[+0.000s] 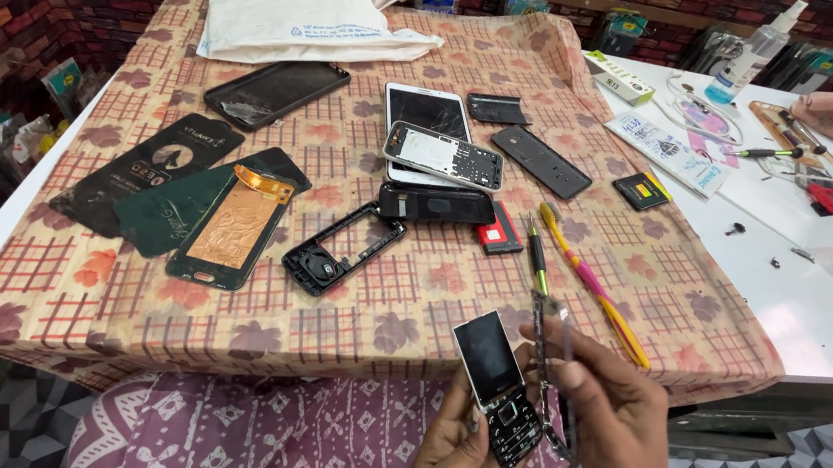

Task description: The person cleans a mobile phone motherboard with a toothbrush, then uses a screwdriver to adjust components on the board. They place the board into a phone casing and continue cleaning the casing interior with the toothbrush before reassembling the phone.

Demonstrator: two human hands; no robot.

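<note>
L hand cradles a small black keypad phone below the table edge, fingers wrapped under it. R hand pinches a thin clear strip w/ tweezers beside it. Phone looks light, stiff, glossy screen prob slippery & fragile; best held by side edges. White bag at far edge; green-white box & white leaflet to the right.
</note>
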